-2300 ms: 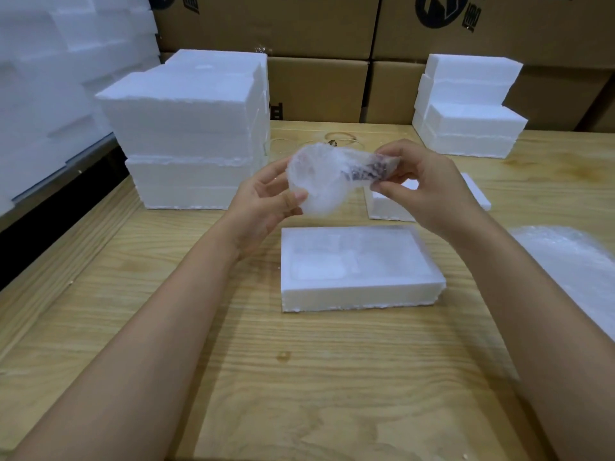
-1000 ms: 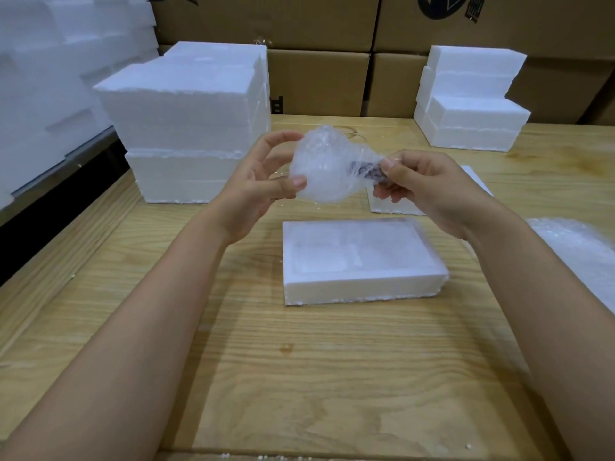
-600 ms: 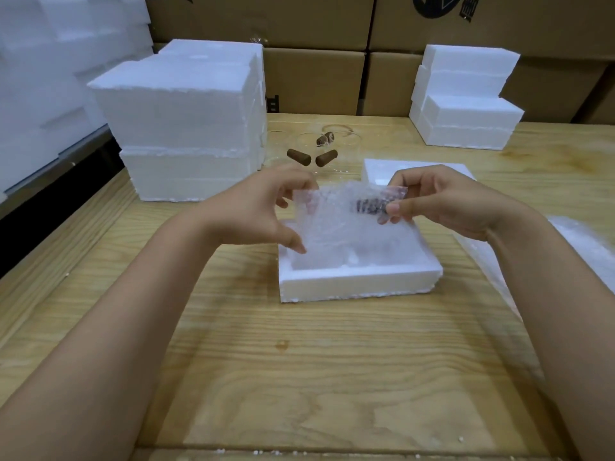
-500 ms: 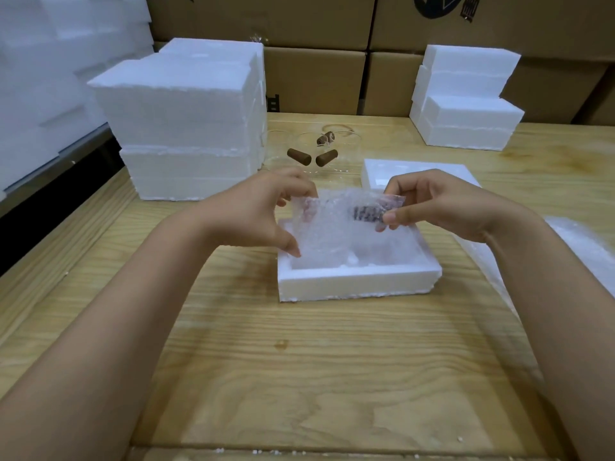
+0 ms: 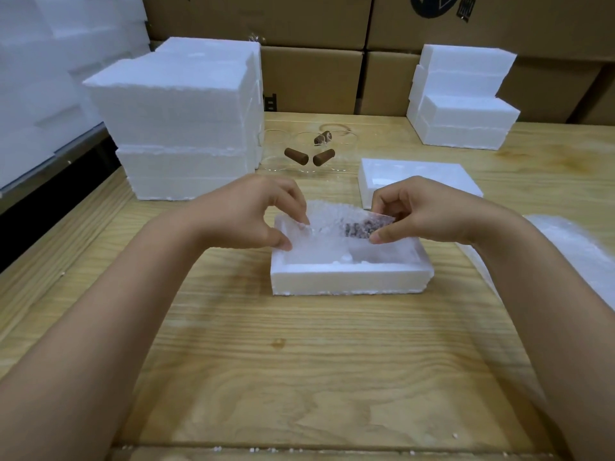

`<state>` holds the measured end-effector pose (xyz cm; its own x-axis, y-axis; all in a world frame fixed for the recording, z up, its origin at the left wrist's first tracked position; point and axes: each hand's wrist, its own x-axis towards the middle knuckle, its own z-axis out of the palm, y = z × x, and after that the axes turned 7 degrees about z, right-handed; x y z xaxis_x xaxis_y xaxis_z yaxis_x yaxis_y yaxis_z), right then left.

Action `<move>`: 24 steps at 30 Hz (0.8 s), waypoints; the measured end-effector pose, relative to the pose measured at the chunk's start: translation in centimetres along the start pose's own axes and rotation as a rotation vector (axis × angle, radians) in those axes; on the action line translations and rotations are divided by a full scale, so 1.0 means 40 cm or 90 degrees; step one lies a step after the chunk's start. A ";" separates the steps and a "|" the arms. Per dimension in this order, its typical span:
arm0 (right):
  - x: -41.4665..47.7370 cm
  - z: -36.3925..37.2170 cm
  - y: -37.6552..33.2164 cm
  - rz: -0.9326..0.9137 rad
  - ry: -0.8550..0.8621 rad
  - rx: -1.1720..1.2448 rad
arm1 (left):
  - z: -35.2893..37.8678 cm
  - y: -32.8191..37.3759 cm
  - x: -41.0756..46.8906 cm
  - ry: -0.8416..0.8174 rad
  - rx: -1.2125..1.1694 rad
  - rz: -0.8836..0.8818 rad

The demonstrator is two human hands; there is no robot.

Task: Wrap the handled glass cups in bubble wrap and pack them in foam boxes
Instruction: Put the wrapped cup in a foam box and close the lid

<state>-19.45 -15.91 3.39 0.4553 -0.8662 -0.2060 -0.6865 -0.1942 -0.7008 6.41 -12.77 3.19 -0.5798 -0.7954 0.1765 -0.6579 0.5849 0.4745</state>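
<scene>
The wrapped cup is held low over the open foam box, which lies at the middle of the worktop. Whether the bundle already touches the box floor cannot be told. Its left end is pinched between thumb and fingers of the left hand. Its right end, where the brown handle shows through the wrapping, is pinched by the right hand.

The step is best done by lowering the bundle level, with the handle end steered toward the right part of the recess. Loose folds should be tucked beneath the cup before it is seated (a fold caught on the rim would probably stop a lid from closing flush). Only light pressure is advised, since foam walls crumble easily. Both pinches should be let go only once the bundle is judged to rest fully on the box floor.

The lid lies just beyond the box. Unwrapped glass cups wait toward the far edge, and bubble wrap sheets lie at the right edge.
</scene>
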 end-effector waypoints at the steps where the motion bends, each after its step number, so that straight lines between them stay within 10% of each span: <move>1: 0.001 0.002 0.000 -0.005 0.010 -0.009 | 0.003 -0.004 -0.002 0.017 0.000 0.005; 17: 0.011 0.013 0.012 -0.004 0.130 -0.104 | 0.088 -0.038 -0.010 0.218 0.021 0.143; 21: 0.014 -0.044 0.030 -0.058 0.329 0.045 | 0.110 -0.052 -0.005 0.364 -0.041 0.184; 24: 0.062 -0.081 0.070 0.008 0.369 -0.171 | 0.119 -0.068 -0.006 0.476 -0.094 0.165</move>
<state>-22.06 -20.10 3.13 0.1171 -0.9628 0.2434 -0.8425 -0.2261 -0.4889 6.07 -13.41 -2.26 -0.1959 -0.5641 0.8021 -0.4455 0.7799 0.4396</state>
